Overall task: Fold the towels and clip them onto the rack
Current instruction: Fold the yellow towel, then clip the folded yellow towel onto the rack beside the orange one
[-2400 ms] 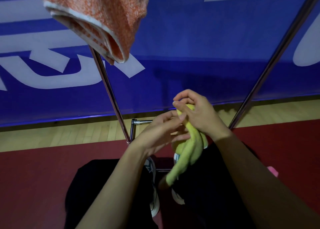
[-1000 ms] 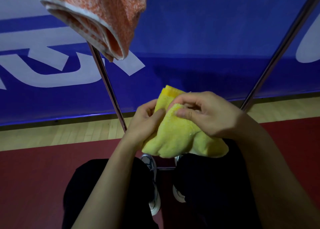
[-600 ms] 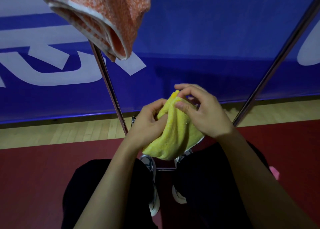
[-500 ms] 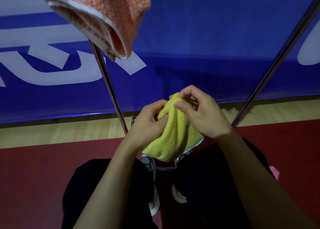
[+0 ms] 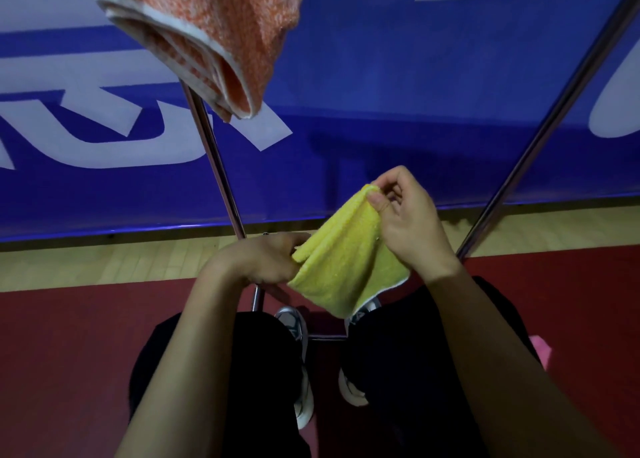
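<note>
Two hands are holding a yellow towel (image 5: 341,260) in front of the person, above the knees. Head view: left hand (image 5: 261,260) is gripping the towel's left edge, fingers curled round the layered fold. Right hand (image 5: 407,222) is pinching the top corner w/ thumb & fingertips, raised higher than the left. Hands are apart, towel stretching slantwise btwn them, folded, lower corner hanging down over the shoes (image 5: 301,364). An orange towel (image 5: 207,31), folded, is hanging at top left, up by the rack; what's holding it is out of frame. Rack's metal poles (image 5: 216,166) are slanting either side of the hands, its base bar showing near the feet. Blue banner (image 5: 398,93) is standing behind, red floor (image 5: 69,353) lying below.
</note>
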`<state>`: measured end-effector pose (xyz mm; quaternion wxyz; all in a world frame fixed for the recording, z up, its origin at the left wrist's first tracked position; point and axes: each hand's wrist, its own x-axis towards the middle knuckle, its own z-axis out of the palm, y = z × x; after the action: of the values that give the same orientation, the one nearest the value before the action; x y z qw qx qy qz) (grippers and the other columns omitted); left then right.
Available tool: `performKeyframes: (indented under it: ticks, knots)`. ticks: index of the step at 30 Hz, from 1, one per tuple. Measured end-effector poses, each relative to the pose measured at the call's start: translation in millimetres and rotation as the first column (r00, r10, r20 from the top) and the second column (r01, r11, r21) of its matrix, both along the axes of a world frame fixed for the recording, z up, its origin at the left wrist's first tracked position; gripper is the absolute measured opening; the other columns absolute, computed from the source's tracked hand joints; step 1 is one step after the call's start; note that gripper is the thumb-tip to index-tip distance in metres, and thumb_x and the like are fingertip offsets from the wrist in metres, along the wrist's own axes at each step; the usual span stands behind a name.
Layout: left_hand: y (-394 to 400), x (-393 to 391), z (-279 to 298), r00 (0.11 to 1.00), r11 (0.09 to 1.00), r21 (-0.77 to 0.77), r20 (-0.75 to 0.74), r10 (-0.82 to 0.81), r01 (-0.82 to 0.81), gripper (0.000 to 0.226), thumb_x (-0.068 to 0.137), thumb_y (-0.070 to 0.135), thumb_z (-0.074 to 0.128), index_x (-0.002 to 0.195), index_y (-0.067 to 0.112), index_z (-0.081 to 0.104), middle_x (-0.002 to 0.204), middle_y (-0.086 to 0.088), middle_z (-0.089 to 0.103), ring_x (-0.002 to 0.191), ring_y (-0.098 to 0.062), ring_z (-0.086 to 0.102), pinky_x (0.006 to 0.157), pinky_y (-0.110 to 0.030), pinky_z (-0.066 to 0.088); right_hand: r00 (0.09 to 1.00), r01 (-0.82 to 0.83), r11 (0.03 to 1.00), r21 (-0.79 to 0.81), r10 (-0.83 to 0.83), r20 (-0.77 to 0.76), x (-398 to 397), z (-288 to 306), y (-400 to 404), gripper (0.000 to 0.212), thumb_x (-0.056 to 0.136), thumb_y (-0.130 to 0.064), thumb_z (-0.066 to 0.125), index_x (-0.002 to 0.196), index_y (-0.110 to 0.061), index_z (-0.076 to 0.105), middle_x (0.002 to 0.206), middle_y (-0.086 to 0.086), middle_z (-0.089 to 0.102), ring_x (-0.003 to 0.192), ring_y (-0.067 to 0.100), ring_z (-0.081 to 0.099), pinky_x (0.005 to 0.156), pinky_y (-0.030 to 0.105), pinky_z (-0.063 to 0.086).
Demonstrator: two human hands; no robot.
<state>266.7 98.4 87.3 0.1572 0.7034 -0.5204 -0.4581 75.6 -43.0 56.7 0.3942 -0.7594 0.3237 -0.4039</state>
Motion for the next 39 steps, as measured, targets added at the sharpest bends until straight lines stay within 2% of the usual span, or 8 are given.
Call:
performKeyframes:
  ticks: [7, 10, 15, 21, 28, 30, 34, 39]
  knots:
    - [30, -9, 38, 0.998, 0.906, -0.424, -0.056, -0.015, -0.010, 0.049, 0.102, 0.011, 0.065, 0.138, 0.034, 0.041, 0.124, 0.005, 0.056, 0.081, -0.015, 0.064, 0.077, -0.033, 0.055, 0.982, -0.061, 0.994, 0.096, 0.042, 0.184, -5, 21, -1, 0.015, 0.101, -0.026, 0.058, 0.091, -0.037, 0.054, 0.080, -0.011, 0.053, 0.070, 0.004, 0.048, 0.069, 0.022, 0.041]
    - [43, -24, 51, 0.999, 0.821, -0.570, -0.012, -0.035, 0.022, 0.027, 0.107, 0.019, 0.058, 0.133, 0.023, 0.063, 0.129, 0.004, 0.064, 0.095, -0.009, 0.066, 0.084, -0.025, 0.050, 0.960, -0.111, 0.986, 0.125, 0.074, 0.269, -8, 35, 1, 0.009, 0.099, -0.031, 0.055, 0.092, -0.038, 0.055, 0.076, -0.007, 0.049, 0.063, 0.006, 0.039, 0.059, 0.023, 0.034]
    - [60, -33, 76, 0.999, 0.863, -0.505, 0.042, 0.001, 0.020, 0.020, 0.092, 0.035, 0.077, 0.107, 0.023, 0.073, 0.084, -0.005, 0.075, 0.073, -0.015, 0.071, 0.074, -0.038, 0.058, 0.909, -0.181, 0.962, 0.206, 0.084, 0.408, -11, 47, 3, 0.011, 0.101, -0.028, 0.056, 0.094, -0.035, 0.057, 0.078, -0.002, 0.050, 0.070, 0.015, 0.040, 0.066, 0.032, 0.036]
    - [63, -40, 119, 0.997, 0.738, -0.672, -0.073, 0.009, -0.056, 0.014, 0.096, 0.022, 0.073, 0.103, 0.010, 0.068, 0.098, -0.009, 0.079, 0.099, -0.028, 0.077, 0.096, -0.055, 0.058, 0.885, -0.257, 0.875, 0.411, 0.042, 0.464, -3, 59, 4, 0.010, 0.108, -0.017, 0.051, 0.101, -0.020, 0.057, 0.082, -0.002, 0.065, 0.075, 0.011, 0.055, 0.074, 0.030, 0.047]
    - [38, -63, 197, 0.997, 0.548, -0.837, 0.040, 0.073, -0.006, 0.019, 0.109, 0.017, 0.052, 0.103, 0.001, 0.060, 0.082, -0.006, 0.063, 0.076, -0.009, 0.065, 0.073, -0.025, 0.055, 0.960, -0.275, 0.922, 0.273, 0.245, 0.139, -8, 125, 20, 0.030, 0.105, -0.060, 0.038, 0.115, -0.041, 0.059, 0.112, -0.006, 0.072, 0.101, 0.011, 0.065, 0.086, 0.035, 0.051]
    - [32, -62, 222, 0.990, 0.558, -0.829, 0.103, 0.099, 0.030, 0.022, 0.111, 0.020, 0.049, 0.104, 0.002, 0.059, 0.081, -0.001, 0.061, 0.072, -0.006, 0.063, 0.071, -0.027, 0.056, 0.962, -0.272, 0.947, 0.170, 0.263, 0.071, -10, 155, 25, 0.041, 0.101, -0.066, 0.030, 0.115, -0.045, 0.063, 0.127, -0.011, 0.065, 0.113, -0.001, 0.061, 0.097, 0.025, 0.049]
    - [21, -60, 262, 0.985, 0.632, -0.773, 0.145, 0.092, 0.055, 0.026, 0.112, 0.022, 0.045, 0.110, 0.000, 0.057, 0.085, -0.004, 0.060, 0.069, 0.000, 0.061, 0.067, -0.016, 0.053, 0.928, -0.361, 0.933, 0.008, 0.358, 0.101, -9, 211, 28, 0.050, 0.099, -0.067, 0.028, 0.124, -0.042, 0.063, 0.134, -0.011, 0.065, 0.124, -0.001, 0.060, 0.113, 0.035, 0.045]
    - [4, -39, 293, 0.993, 0.679, -0.731, 0.028, 0.118, -0.061, 0.023, 0.113, 0.025, 0.044, 0.103, 0.008, 0.057, 0.083, -0.002, 0.052, 0.064, -0.002, 0.057, 0.063, -0.014, 0.050, 0.868, -0.496, 0.856, 0.147, 0.487, 0.097, 16, 248, 11, 0.078, 0.085, -0.091, 0.026, 0.129, -0.043, 0.069, 0.132, -0.008, 0.071, 0.126, 0.012, 0.064, 0.114, 0.047, 0.045]
